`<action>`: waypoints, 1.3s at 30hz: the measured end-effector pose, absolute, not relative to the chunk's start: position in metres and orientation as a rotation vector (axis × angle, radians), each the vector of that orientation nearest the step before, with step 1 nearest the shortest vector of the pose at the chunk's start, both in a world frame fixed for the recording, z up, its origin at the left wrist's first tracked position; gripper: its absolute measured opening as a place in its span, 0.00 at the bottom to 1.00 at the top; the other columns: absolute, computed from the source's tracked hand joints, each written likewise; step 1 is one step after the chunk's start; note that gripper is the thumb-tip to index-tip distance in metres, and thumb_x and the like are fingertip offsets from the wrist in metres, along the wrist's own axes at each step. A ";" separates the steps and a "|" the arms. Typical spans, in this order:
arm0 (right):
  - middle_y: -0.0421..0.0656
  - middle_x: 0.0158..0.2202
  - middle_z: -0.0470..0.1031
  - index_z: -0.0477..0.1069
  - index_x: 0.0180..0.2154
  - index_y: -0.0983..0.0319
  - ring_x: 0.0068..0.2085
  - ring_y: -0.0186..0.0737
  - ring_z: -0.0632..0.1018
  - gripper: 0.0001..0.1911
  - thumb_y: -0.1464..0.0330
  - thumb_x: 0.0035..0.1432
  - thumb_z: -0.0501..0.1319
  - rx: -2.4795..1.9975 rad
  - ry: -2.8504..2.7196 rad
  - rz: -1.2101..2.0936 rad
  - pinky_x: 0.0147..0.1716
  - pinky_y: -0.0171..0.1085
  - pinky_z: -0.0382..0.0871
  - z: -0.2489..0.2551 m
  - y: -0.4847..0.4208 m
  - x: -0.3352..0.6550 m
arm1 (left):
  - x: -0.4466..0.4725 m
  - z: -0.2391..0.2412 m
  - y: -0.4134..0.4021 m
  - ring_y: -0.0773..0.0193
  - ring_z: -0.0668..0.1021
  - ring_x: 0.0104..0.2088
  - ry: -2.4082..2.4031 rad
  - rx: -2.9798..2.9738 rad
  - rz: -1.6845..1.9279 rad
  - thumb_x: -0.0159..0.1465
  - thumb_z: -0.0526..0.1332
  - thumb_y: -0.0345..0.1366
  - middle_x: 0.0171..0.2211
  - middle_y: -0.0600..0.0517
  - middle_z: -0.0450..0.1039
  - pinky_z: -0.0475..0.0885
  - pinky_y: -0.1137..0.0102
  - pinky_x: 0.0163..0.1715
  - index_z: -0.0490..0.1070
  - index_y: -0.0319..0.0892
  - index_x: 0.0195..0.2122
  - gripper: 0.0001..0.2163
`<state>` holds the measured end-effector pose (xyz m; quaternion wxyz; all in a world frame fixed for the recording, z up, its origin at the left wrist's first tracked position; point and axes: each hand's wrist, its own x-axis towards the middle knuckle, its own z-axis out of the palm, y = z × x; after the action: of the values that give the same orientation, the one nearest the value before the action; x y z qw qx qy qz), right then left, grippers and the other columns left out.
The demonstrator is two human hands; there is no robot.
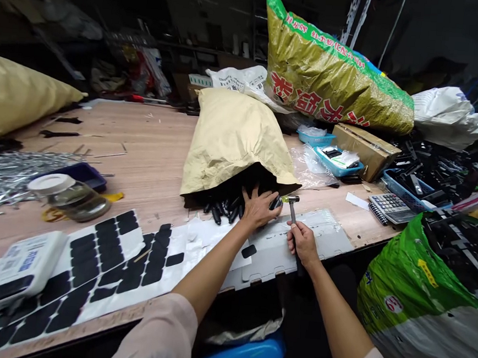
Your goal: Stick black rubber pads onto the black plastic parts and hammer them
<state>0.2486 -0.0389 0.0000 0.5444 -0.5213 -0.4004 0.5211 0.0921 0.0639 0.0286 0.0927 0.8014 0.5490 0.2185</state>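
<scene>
"Right hand (302, 243) first; what state do we record?"

"Closed round the handle of a small hammer (293, 212); we find the hammer's head just beside the left hand (259, 209), near the mouth of the paper sack (238, 135) on the bench (152, 125)."

"And the left hand?"

"Fingers spread at the sack's mouth, among the black parts (216, 215); whether thumb and forefinger grip the part between them, we cannot tell."

"How should we expect these items to handle?"

"Hammer: stiff, probably heavier at the head; we take hold of the handle, clear of the head. Black parts: apparently rigid, light and smooth, hence possibly slippery; we pinch each by its middle. Paper sack: likely soft, its open edge liable to tear."
</scene>
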 end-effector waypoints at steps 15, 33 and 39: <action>0.32 0.21 0.68 0.70 0.42 0.64 0.14 0.27 0.65 0.20 0.55 0.55 0.61 -1.216 -0.937 1.222 0.09 0.27 0.55 -0.002 -0.038 0.250 | 0.029 0.006 0.009 0.56 0.76 0.45 1.793 1.795 1.456 0.61 0.59 0.34 0.43 0.47 0.77 0.70 0.61 0.50 0.80 0.43 0.45 0.14; 0.32 0.23 0.65 0.68 0.41 0.61 0.16 0.25 0.62 0.16 0.62 0.50 0.65 -0.907 -0.578 1.038 0.12 0.27 0.52 -0.004 -0.038 0.267 | 0.200 0.033 0.039 0.53 0.79 0.46 1.749 2.110 0.463 0.67 0.59 0.36 0.49 0.40 0.75 0.72 0.64 0.43 0.74 0.38 0.50 0.13; 0.32 0.23 0.66 0.68 0.42 0.61 0.16 0.25 0.62 0.16 0.63 0.51 0.65 -0.913 -0.557 1.073 0.13 0.27 0.52 -0.004 -0.037 0.266 | 0.157 0.032 0.001 0.58 0.79 0.46 1.683 2.031 0.675 0.65 0.61 0.35 0.45 0.48 0.78 0.71 0.68 0.42 0.76 0.45 0.49 0.12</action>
<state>0.2664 -0.0374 -0.0037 0.7266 -0.4140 -0.2524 0.4868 0.1571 0.0011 0.0320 0.2081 0.7297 0.6046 0.2425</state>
